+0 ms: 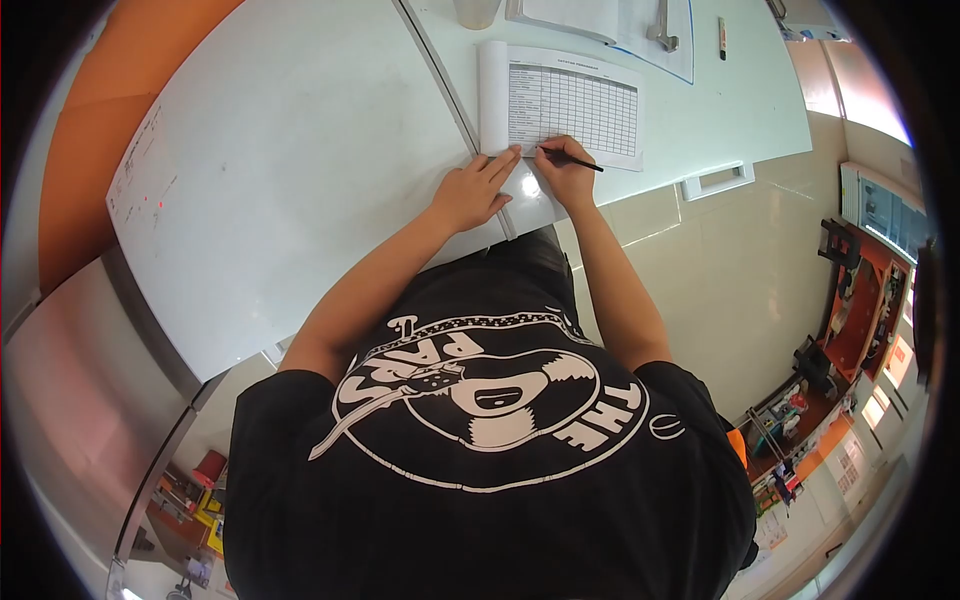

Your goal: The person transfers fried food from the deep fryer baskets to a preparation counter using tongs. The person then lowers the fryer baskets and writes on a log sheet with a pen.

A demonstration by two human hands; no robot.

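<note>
A printed form with a grid table (575,100) lies on the white table (300,170), its left page folded back. My left hand (472,190) rests flat at the sheet's near left corner, fingers together and touching the paper edge. My right hand (566,170) grips a black pen (575,160) with its tip on the lower edge of the form. My black printed T-shirt fills the lower part of the view.
A clipboard with papers and a metal clip (645,30) lies farther back, a marker (722,36) beside it. The base of a cup (476,12) stands near the top edge. A white handle (715,180) sits on the table's side. Shelves with tools (850,320) are at right.
</note>
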